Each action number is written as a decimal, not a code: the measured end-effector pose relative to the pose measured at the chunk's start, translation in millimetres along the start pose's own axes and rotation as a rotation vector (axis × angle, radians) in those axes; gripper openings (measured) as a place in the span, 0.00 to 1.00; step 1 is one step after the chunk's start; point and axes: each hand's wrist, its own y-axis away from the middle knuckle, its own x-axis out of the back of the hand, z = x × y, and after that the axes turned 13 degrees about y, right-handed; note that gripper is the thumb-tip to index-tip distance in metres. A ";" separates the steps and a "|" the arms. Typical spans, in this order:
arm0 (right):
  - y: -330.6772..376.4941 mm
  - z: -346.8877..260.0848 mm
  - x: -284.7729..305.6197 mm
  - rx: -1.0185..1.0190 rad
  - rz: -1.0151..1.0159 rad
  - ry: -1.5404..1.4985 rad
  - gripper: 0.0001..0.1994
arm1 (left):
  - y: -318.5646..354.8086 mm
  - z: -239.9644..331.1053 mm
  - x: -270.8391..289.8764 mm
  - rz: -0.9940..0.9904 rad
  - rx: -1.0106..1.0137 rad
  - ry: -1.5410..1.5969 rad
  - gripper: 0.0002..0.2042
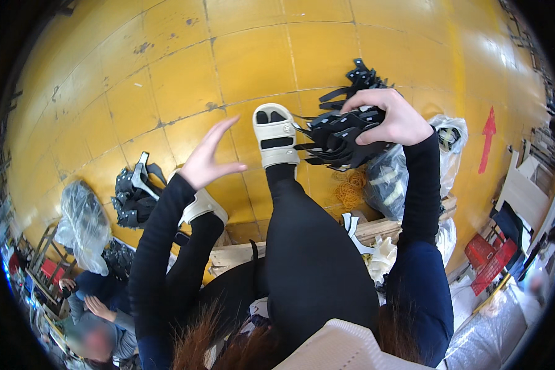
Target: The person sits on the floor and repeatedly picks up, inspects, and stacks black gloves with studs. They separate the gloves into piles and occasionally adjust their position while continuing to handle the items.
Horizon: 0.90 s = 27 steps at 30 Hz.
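Note:
My right hand [398, 116] is closed around a thick bundle of black straps [334, 137] with small pale spots. Their loose ends fan out toward the cream sandal [276, 137] on my foot. Just beyond that hand, more black strap pieces [364, 77] show; whether they are joined to the bundle I cannot tell. Out to the left, my left hand [208, 160] holds nothing, its thumb and fingers spread apart, above the floor and short of the sandal.
Black strap pieces [132, 200] and a clear plastic bag [85, 219] lie on the yellow floor [246, 68] at left. Filled plastic bags [391, 182], orange cord [351, 188] and a wooden board [379, 229] are at right. Another person's hand [100, 307] shows at lower left. Red crates [490, 256] stand far right.

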 end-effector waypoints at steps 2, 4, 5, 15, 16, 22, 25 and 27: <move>-27.5 -19.6 -4.4 0.107 -0.032 -0.043 0.22 | -23.5 16.4 -5.0 0.011 -0.185 -0.010 0.46; -53.6 -35.9 -11.5 0.127 -0.102 -0.127 0.23 | -39.0 28.7 -5.7 -0.089 -0.226 -0.167 0.46; -69.2 -40.3 -17.5 0.171 -0.133 -0.115 0.23 | -40.8 16.9 -6.5 -0.143 -0.258 -0.096 0.45; -208.6 39.6 -174.2 -0.018 -0.101 -0.129 0.42 | 4.9 -118.6 -64.3 0.550 0.373 1.238 0.25; -215.1 56.4 -201.6 0.003 -0.042 -0.045 0.39 | 4.6 -135.9 -70.0 0.593 0.428 1.302 0.24; -152.1 44.4 -186.6 0.147 0.125 0.020 0.32 | 3.4 -171.2 -85.4 0.697 0.436 1.110 0.26; -110.5 49.3 -175.0 0.323 -0.162 0.117 0.31 | -3.6 -158.5 -87.2 0.781 0.361 1.138 0.34; -88.8 57.3 -198.8 0.270 -0.101 0.334 0.26 | -7.3 -159.5 -96.7 0.884 0.309 0.879 0.39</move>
